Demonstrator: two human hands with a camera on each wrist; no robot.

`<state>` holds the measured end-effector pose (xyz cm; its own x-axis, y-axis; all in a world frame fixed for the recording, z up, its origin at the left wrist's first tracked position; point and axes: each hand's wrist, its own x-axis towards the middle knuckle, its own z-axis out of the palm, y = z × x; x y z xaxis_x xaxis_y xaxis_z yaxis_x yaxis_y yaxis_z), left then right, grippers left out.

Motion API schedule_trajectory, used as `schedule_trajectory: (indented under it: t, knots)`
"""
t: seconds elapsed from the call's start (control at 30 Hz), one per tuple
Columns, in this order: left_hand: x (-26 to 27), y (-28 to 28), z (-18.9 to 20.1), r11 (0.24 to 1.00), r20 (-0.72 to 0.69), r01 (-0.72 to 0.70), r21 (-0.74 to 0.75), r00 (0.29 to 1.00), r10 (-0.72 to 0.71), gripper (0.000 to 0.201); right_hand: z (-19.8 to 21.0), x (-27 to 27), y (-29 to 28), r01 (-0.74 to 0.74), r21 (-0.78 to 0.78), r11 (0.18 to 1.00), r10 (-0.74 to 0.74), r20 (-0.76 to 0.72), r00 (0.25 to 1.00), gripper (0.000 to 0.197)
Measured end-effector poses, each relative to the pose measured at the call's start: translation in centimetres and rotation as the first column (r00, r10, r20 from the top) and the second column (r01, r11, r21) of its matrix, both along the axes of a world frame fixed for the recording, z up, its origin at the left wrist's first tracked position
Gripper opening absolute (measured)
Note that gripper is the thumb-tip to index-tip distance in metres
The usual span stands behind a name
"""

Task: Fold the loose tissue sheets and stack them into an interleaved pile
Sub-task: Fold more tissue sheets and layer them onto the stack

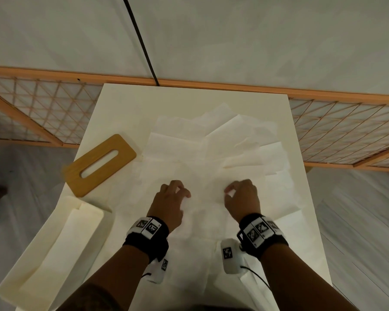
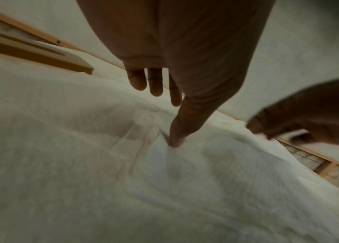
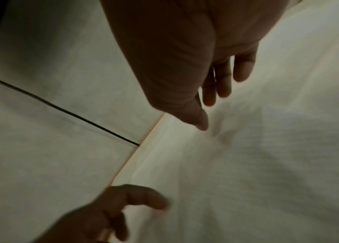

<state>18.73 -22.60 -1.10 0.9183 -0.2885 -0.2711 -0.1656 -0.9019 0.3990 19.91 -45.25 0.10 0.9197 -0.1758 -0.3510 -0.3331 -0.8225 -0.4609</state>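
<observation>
Several loose white tissue sheets [image 1: 202, 153] lie overlapping across the white table [image 1: 112, 102]. Both hands hover low over the sheets near the table's middle. My left hand [image 1: 173, 196] has loosely curled fingers, and in the left wrist view its thumb tip [image 2: 174, 143] presses on a tissue sheet [image 2: 102, 164] at a small crease. My right hand [image 1: 240, 196] sits a hand's width to the right, with its thumb [image 3: 201, 125] pointing down just over the tissue [image 3: 268, 164] and its fingers [image 3: 222, 82] hanging relaxed. Neither hand grips a sheet.
A wooden tissue-box lid [image 1: 99, 164] with a slot lies at the table's left. A cream open box [image 1: 27, 272] with folded tissue [image 1: 61, 243] inside sits at the near left corner. A wooden lattice screen [image 1: 346, 135] stands behind the table. A black cable [image 1: 142, 43] crosses the floor beyond.
</observation>
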Motion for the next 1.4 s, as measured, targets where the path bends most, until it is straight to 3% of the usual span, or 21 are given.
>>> schedule_trajectory:
  t: [0.07,0.17,0.27,0.37,0.63,0.8,1.0,1.1,1.17,1.27,1.33,1.4]
  knots:
    - [0.4,-0.8,0.5,0.985,-0.007,0.130,0.116,0.991,-0.130,0.058,0.6,2.3,1.7,-0.005,0.140,0.990,0.001,0.030,1.000,0.016]
    - [0.8,-1.9,0.8,0.964,-0.096,0.191,0.187,0.980,-0.175,0.061,0.7,5.4,4.1,0.049,0.256,0.965,-0.029,-0.080,0.996,0.034]
    - [1.3,-2.6,1.0,0.952,-0.115,0.218,0.215,0.974,-0.197,0.050,-0.1,7.4,5.5,0.147,0.273,0.951,-0.099,-0.181,0.979,0.050]
    - [1.9,-3.2,1.3,0.927,-0.181,0.278,0.251,0.954,-0.238,0.057,-0.5,8.4,6.1,0.158,0.235,0.959,-0.098,-0.248,0.964,0.064]
    - [2.3,-3.8,1.7,0.934,-0.255,0.301,0.191,0.934,-0.249,0.043,-1.3,8.4,5.6,0.209,0.246,0.947,-0.144,-0.257,0.956,0.039]
    - [2.4,-4.0,1.5,0.927,-0.291,0.320,0.197,0.922,-0.256,0.022,-1.3,7.8,6.1,0.182,0.256,0.949,-0.131,-0.203,0.970,0.047]
    - [2.3,-3.9,2.0,0.939,-0.329,0.306,0.155,0.912,-0.243,0.024,-1.6,8.0,5.8,0.245,0.374,0.895,-0.162,-0.239,0.957,0.043]
    - [1.9,-3.9,1.9,0.955,-0.293,0.253,0.156,0.935,-0.200,0.005,-1.2,8.1,4.8,0.258,0.415,0.873,-0.201,-0.177,0.964,0.037]
    - [1.8,-3.9,1.9,0.957,-0.301,0.246,0.154,0.934,-0.192,0.020,-1.0,8.0,4.2,0.304,0.464,0.832,-0.277,-0.127,0.952,0.037]
    - [1.7,-4.0,1.9,0.959,-0.284,0.240,0.148,0.940,-0.191,0.014,-1.0,7.6,3.7,0.289,0.524,0.801,-0.209,-0.207,0.956,0.040]
    - [1.7,-4.0,1.7,0.960,-0.271,0.244,0.139,0.942,-0.200,0.011,-1.0,7.3,3.4,0.243,0.503,0.830,-0.140,-0.234,0.962,0.028]
    - [1.6,-3.9,1.5,0.960,-0.271,0.244,0.134,0.941,-0.202,0.010,-1.1,7.4,2.9,0.282,0.510,0.813,-0.244,-0.141,0.960,0.021]
